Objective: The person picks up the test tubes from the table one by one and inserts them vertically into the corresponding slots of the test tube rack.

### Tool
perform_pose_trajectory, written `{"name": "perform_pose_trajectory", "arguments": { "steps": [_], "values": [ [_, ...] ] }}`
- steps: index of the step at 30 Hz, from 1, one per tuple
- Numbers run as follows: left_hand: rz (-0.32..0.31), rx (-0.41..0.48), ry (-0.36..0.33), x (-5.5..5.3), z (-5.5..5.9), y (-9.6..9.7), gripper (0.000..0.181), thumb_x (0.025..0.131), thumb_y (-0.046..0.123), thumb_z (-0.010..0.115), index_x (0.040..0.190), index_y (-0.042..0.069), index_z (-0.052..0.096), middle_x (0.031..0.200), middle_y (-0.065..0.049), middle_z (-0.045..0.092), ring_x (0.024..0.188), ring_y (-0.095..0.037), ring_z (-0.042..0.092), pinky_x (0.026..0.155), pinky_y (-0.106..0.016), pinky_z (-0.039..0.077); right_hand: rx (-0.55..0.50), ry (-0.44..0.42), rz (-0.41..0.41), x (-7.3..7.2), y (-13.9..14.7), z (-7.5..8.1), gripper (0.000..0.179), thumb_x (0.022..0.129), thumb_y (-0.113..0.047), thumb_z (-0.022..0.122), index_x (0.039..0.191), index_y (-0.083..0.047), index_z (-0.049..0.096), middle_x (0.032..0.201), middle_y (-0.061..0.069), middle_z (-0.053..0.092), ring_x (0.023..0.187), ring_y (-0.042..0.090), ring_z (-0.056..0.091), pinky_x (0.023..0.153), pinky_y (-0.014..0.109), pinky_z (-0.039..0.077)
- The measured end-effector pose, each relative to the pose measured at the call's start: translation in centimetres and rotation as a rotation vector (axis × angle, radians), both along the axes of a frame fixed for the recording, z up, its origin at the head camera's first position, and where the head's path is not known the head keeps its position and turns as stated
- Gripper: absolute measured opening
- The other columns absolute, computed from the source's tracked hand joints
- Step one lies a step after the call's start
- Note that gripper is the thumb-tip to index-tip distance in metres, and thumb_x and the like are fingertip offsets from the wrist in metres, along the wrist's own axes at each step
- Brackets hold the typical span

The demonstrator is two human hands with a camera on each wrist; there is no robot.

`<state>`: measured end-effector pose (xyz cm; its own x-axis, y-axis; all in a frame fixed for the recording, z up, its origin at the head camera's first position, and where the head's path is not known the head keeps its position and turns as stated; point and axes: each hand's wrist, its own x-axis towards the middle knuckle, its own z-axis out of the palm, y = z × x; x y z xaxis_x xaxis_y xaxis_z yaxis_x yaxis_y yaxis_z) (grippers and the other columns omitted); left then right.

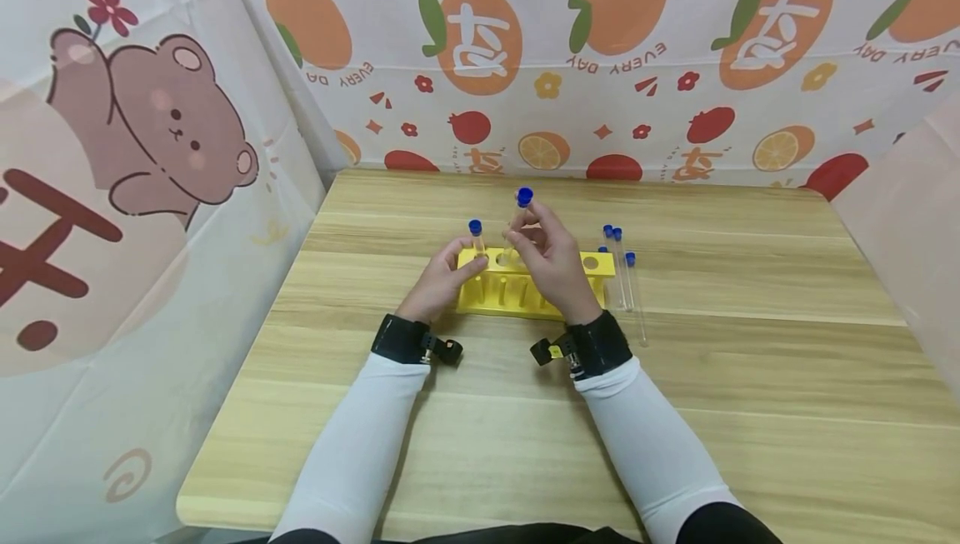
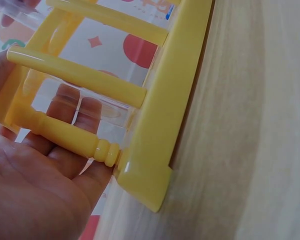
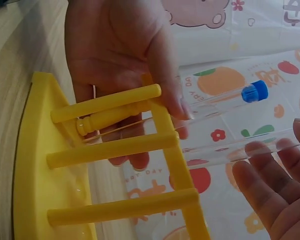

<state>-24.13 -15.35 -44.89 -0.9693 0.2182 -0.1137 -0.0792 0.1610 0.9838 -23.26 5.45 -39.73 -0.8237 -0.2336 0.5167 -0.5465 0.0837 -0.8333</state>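
A yellow test tube rack (image 1: pixel 492 272) stands on the table, and my left hand (image 1: pixel 438 284) grips its left end, fingers wrapped around the end post (image 2: pixel 70 137). A clear test tube with a blue cap (image 1: pixel 476 227) stands in the leftmost hole beside my left thumb. Above the rack, my right hand (image 1: pixel 553 267) pinches another clear test tube (image 3: pixel 217 152), whose blue cap (image 1: pixel 524 197) points up. That tube's lower end is at a hole in the top plate; how deep it sits, I cannot tell.
Several blue-capped test tubes (image 1: pixel 631 277) lie on the wooden table (image 1: pixel 750 294) just right of the rack. A printed cloth (image 1: pixel 555 111) hangs behind the table's back edge, and another with a bear (image 1: pixel 172 127) hangs at the left.
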Motion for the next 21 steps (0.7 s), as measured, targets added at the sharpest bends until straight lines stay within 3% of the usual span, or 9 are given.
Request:
{"name": "perform_pose_trajectory", "arguments": {
  "steps": [6, 14, 18, 21],
  "values": [
    [-0.006, -0.012, -0.015, -0.02, 0.0, -0.03, 0.047, 0.095, 0.041, 0.062, 0.134, 0.017, 0.052, 0.163, 0.006, 0.02, 0.151, -0.018, 0.008, 0.12, -0.055, 0.009, 0.028, -0.027, 0.021, -0.09, -0.08, -0.37, 0.043, 0.101, -0.017, 0.056, 0.142, -0.027, 0.046, 0.103, 0.004, 0.056, 0.098, 0.034, 0.065, 0.086, 0.03, 0.054],
    [-0.003, 0.001, 0.0, 0.02, -0.11, -0.02, 0.046, 0.094, 0.043, 0.065, 0.13, 0.017, 0.054, 0.162, 0.004, 0.023, 0.151, -0.018, 0.012, 0.12, -0.052, 0.015, 0.128, -0.092, 0.011, -0.11, -0.23, -0.74, 0.033, 0.102, -0.021, 0.054, 0.134, -0.021, 0.048, 0.105, 0.006, 0.057, 0.101, 0.022, 0.066, 0.088, 0.037, 0.055],
    [0.0, -0.003, 0.014, 0.08, -0.12, -0.01, 0.046, 0.093, 0.044, 0.065, 0.13, 0.018, 0.054, 0.162, 0.003, 0.025, 0.151, -0.02, 0.012, 0.12, -0.053, 0.015, 0.172, -0.1, -0.002, -0.15, -0.24, -0.89, 0.038, 0.103, -0.024, 0.053, 0.139, -0.025, 0.043, 0.11, 0.005, 0.059, 0.104, 0.023, 0.066, 0.089, 0.039, 0.055],
    [-0.002, 0.0, 0.015, 0.11, -0.06, 0.02, 0.046, 0.094, 0.043, 0.065, 0.13, 0.018, 0.054, 0.162, 0.003, 0.024, 0.151, -0.02, 0.012, 0.12, -0.053, 0.015, 0.201, -0.09, -0.007, -0.18, -0.22, -0.99, 0.053, 0.102, -0.022, 0.053, 0.15, -0.032, 0.03, 0.116, 0.005, 0.059, 0.104, 0.024, 0.067, 0.087, 0.037, 0.056]
  ]
}}
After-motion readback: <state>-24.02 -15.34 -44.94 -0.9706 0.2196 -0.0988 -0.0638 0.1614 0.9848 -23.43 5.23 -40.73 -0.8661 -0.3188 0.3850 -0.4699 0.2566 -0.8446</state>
